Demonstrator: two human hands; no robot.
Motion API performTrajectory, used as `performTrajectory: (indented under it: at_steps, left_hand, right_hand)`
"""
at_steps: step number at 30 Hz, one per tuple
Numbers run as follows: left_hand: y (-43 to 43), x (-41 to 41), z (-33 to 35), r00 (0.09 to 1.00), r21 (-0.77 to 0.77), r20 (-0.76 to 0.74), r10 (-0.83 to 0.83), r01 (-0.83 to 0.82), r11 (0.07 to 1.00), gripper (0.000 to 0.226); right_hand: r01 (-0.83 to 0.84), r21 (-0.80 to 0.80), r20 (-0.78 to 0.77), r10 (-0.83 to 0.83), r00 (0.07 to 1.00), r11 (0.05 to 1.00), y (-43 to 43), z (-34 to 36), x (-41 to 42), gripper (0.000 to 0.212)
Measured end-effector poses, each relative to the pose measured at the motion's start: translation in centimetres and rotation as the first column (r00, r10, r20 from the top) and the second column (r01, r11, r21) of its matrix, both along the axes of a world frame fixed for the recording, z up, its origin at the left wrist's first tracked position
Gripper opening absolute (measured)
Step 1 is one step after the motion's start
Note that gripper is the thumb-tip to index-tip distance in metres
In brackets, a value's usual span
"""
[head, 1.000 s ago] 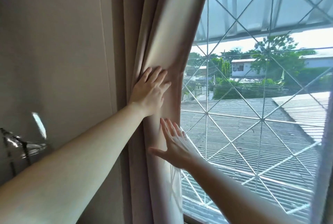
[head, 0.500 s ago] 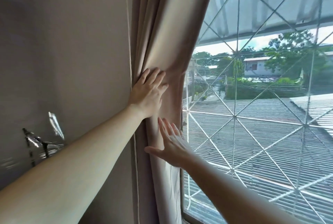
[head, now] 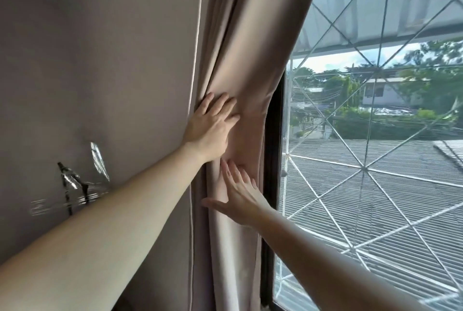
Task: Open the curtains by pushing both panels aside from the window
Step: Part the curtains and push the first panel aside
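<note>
A beige curtain panel [head: 250,42] hangs bunched in folds at the left edge of the window [head: 375,160]. My left hand [head: 213,127] lies flat on the gathered fabric, fingers spread, pressing it toward the wall. Just below it, my right hand [head: 240,198] also rests flat against the curtain, fingers pointing up and thumb out to the left. Neither hand grips the cloth. The dark window frame [head: 273,160] shows right of the fabric. No second panel is in view.
A grey wall [head: 100,60] fills the left side, with a shiny reflective mark [head: 97,160] on it. Behind the glass runs a white diamond-pattern metal grille [head: 363,168], with corrugated roofs, trees and houses beyond.
The curtain has been pushed further left, baring the dark window frame. Both hands stayed flat on the fabric and moved left with it; the view turned left.
</note>
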State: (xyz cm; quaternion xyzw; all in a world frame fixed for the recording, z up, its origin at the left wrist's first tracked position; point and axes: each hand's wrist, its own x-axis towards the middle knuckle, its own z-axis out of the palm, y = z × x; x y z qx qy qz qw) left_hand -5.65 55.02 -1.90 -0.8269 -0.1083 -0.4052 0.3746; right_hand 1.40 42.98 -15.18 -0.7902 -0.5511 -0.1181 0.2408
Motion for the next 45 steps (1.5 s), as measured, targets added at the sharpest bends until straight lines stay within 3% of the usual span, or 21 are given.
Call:
performTrajectory:
  at_steps: [23, 31, 45]
  left_hand:
    - [-0.1, 0.1, -0.4, 0.998, 0.019, 0.011, 0.064, -0.064, 0.998, 0.057]
    - [-5.2, -0.8, -1.6, 1.0, -0.068, 0.014, 0.017, -0.016, 0.998, 0.052]
    - [-19.6, -1.6, -2.8, 0.997, -0.145, 0.016, -0.071, 0.073, 0.987, 0.054]
  right_hand:
    - [-0.045, -0.003, -0.014, 0.045, 0.999, 0.999, -0.9, -0.9, 1.1, 0.114]
    - [-0.023, -0.065, -0.031, 0.021, 0.999, 0.998, -6.4, -2.0, 1.5, 0.112]
    - [0.102, -0.109, -0.015, -0.104, 0.994, 0.989, -23.5, -2.1, 1.2, 0.112]
